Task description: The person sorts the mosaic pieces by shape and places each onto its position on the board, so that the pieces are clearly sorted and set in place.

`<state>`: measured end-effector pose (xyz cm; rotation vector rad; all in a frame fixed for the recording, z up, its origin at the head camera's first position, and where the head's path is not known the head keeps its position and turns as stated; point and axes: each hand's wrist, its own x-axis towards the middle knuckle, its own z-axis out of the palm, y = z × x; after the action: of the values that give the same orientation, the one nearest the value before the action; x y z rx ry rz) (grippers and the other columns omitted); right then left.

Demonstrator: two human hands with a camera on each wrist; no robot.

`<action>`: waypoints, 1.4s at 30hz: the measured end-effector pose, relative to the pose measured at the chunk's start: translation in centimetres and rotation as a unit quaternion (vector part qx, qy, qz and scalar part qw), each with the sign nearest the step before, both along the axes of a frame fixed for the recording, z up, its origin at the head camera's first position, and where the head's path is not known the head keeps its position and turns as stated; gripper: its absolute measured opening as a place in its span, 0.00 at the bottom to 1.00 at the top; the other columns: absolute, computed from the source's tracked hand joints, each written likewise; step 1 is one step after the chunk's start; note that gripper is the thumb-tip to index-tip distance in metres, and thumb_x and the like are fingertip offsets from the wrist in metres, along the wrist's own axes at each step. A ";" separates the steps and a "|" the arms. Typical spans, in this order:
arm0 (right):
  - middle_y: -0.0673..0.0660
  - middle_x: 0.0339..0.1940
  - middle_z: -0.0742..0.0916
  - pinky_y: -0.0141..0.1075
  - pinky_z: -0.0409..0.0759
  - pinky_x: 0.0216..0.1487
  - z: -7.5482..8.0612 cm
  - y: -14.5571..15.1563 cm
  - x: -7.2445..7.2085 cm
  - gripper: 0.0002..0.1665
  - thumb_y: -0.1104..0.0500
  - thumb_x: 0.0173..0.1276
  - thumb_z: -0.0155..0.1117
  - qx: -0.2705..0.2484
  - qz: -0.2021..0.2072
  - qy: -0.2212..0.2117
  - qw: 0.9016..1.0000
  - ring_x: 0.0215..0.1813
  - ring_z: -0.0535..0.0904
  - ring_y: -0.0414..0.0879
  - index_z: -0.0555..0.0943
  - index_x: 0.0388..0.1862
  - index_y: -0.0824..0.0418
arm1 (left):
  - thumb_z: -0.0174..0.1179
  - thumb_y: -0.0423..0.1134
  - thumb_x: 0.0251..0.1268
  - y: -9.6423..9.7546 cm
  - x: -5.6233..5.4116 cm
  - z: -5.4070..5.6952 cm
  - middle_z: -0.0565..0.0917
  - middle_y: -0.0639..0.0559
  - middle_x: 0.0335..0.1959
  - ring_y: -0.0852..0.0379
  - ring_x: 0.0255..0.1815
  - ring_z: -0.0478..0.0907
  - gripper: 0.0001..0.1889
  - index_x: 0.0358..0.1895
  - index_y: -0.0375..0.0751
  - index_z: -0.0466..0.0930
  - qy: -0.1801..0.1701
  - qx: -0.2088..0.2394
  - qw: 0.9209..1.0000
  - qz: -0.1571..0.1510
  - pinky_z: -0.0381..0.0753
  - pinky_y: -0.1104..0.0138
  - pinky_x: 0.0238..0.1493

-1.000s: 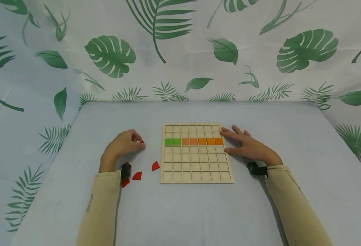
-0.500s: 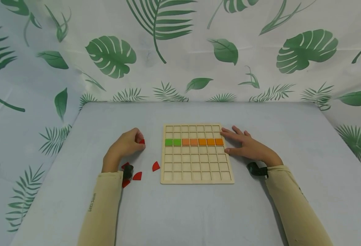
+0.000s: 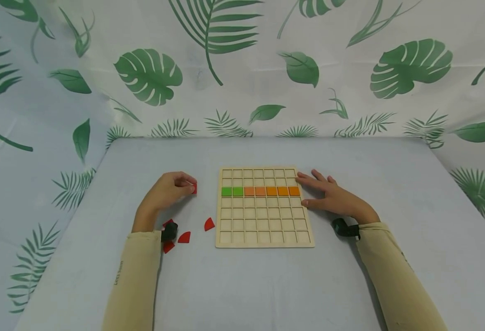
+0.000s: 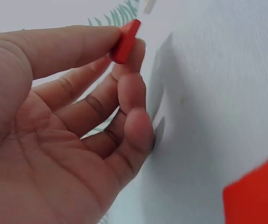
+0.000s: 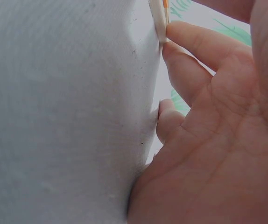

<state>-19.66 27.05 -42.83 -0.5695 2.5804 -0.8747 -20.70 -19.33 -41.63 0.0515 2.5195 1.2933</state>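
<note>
Between its thumb and fingertips my left hand (image 3: 166, 191) pinches a small flat red tile (image 4: 124, 42), held left of the wooden grid board (image 3: 248, 213). The left wrist view shows the tile edge-on, and the other fingers curl loosely beneath. At the board's right edge lies my right hand (image 3: 331, 195), fingers spread and fingertips at the rim. One row of the board holds green tiles (image 3: 232, 191), salmon tiles (image 3: 254, 191) and orange tiles (image 3: 282, 191). Red quarter-circle tiles, such as one near the board (image 3: 209, 224), lie by the left forearm.
A second red quarter-circle (image 3: 184, 237) lies beside the left wrist, and more red pieces (image 3: 168, 247) are partly hidden by the black wrist camera (image 3: 170, 231). The pale table (image 3: 242, 285) ends at a leaf-patterned cloth (image 3: 242, 69) behind and at the sides.
My left fingers have shifted the red tile in their pinch, with the fingers now extended further over it and slightly to the right. The right hand and board have stayed put.
</note>
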 end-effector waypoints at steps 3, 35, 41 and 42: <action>0.59 0.89 0.57 0.63 0.25 0.81 0.1 0.0 0.0 0.50 0.47 0.75 0.73 0.000 -0.001 -0.001 1.000 0.88 0.32 0.63 0.62 0.87 0.60 | 0.63 0.36 0.78 0.1 -0.1 0.0 0.85 0.44 0.48 0.46 0.49 0.78 0.13 0.60 0.39 0.85 -0.013 0.029 0.999 0.013 0.78 0.59 0.49; 0.58 0.89 0.57 0.62 0.24 0.81 0.4 0.2 -0.2 0.49 0.47 0.75 0.72 -0.010 0.001 0.000 1.000 0.88 0.32 0.63 0.61 0.87 0.60 | 0.68 0.37 0.75 3.7 0.2 1.3 0.90 0.44 0.49 0.42 0.53 0.85 0.12 0.55 0.36 0.88 0.007 0.166 0.986 0.009 0.81 0.54 0.57; 0.59 0.89 0.57 0.63 0.24 0.80 0.0 0.1 0.1 0.50 0.46 0.75 0.72 -0.010 -0.002 -0.003 1.000 0.88 0.32 0.63 0.61 0.87 0.60 | 0.68 0.36 0.75 4.5 0.4 1.7 0.90 0.44 0.49 0.39 0.54 0.84 0.12 0.55 0.35 0.88 0.009 0.181 0.983 -0.012 0.80 0.51 0.58; 0.58 0.89 0.57 0.63 0.25 0.80 0.0 0.2 0.2 0.50 0.46 0.75 0.72 -0.009 -0.003 -0.003 1.000 0.88 0.32 0.63 0.61 0.87 0.60 | 0.68 0.36 0.76 4.7 0.4 1.7 0.90 0.44 0.49 0.39 0.54 0.84 0.12 0.55 0.36 0.88 0.009 0.181 0.983 -0.014 0.80 0.51 0.58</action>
<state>-19.48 27.21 -42.85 -0.5647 2.5729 -0.9017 -20.26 -14.63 -39.95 0.1797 2.2565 1.7278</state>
